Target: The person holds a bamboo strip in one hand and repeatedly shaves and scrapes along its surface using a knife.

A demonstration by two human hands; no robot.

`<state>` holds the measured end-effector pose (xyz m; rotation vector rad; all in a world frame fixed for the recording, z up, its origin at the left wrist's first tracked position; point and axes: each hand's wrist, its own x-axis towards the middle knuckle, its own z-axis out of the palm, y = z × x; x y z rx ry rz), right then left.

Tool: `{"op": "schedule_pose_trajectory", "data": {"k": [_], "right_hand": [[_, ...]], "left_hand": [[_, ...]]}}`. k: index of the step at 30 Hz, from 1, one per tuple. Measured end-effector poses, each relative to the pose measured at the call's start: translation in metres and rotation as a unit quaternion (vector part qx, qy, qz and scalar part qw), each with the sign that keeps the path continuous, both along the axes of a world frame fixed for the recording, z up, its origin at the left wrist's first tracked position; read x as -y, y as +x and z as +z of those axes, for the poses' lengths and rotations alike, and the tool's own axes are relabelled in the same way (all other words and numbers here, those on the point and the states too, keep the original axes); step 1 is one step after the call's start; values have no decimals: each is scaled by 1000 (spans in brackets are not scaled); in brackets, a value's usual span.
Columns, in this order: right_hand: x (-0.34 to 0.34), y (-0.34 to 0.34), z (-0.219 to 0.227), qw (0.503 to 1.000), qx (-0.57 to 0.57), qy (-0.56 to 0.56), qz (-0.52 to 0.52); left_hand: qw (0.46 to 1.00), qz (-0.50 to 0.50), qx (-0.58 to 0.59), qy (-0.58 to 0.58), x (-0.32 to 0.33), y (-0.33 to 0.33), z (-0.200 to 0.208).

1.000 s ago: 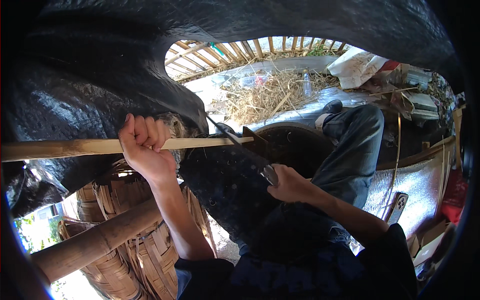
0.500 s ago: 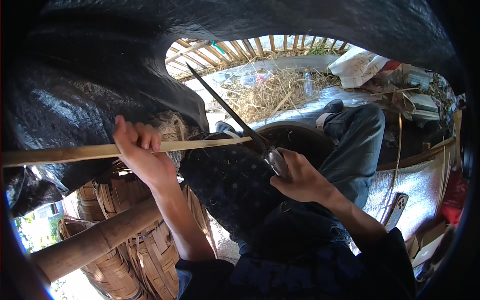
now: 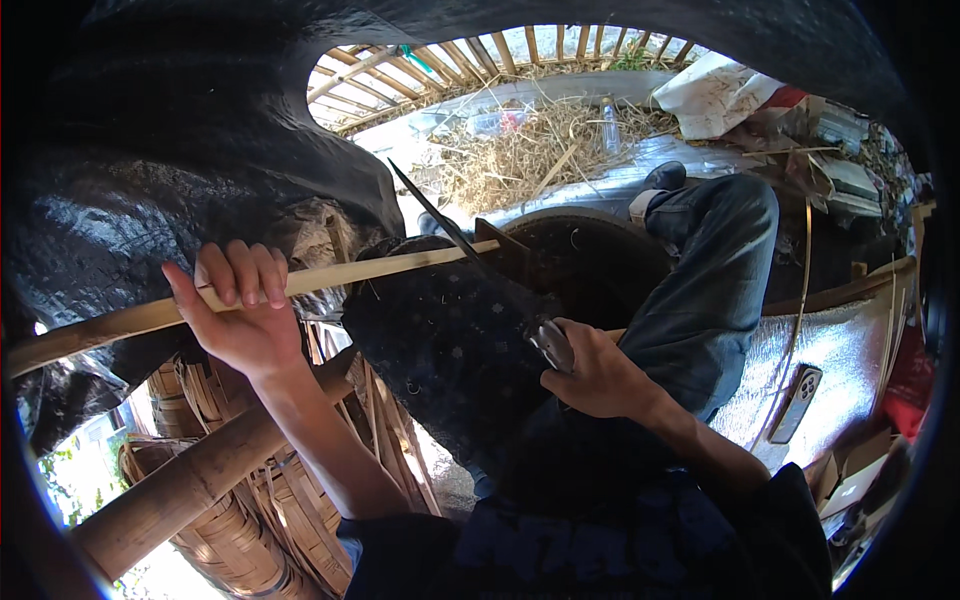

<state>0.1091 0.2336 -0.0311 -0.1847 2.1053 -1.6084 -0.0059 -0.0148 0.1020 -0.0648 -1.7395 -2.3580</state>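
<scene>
Pale strip, left end off-frame

The strip runs from 9 o'clock toward the centre; straw lies near 12, before the fence; baskets near 8, phone near 4.

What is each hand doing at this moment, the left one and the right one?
Left hand: holding the pale bamboo strip, fingers curled around it.
Right hand: closed on the grey knife handle.

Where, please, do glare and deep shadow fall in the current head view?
Head view: glare whitens the silvery sheet by the phone; glossy highlights streak the black sheeting; the dark speckled cloth sits in deep shadow; the picture's corners go black.
</scene>
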Motion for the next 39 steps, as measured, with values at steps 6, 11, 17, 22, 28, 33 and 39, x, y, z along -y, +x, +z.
{"op": "schedule_pose_trajectory", "data": {"k": [6, 11, 17, 22, 28, 33, 39], "right_hand": [[4, -1, -1, 1000, -26, 0, -1], [-1, -9, 1, 977, -207, 44, 37], [4, -9, 4, 1000, -6, 6, 11], [6, -12, 16, 991, -128, -21, -25], [14, -25, 55, 991, -94, -86, -36], [35, -13, -6, 999, 52, -12, 13], [20, -51, 43, 995, -73, -58, -33]], "left_hand": [[1000, 4, -16, 21, 12, -4, -12], [982, 185, -12, 27, -5, -2, -13], [996, 43, 18, 69, 10, 4, -13], [993, 101, 28, 49, 4, 3, -16], [986, 166, 5, 35, -3, 6, -19], [975, 220, 11, 10, -20, -1, -20], [968, 250, 20, -8, -14, 1, -19]]}}
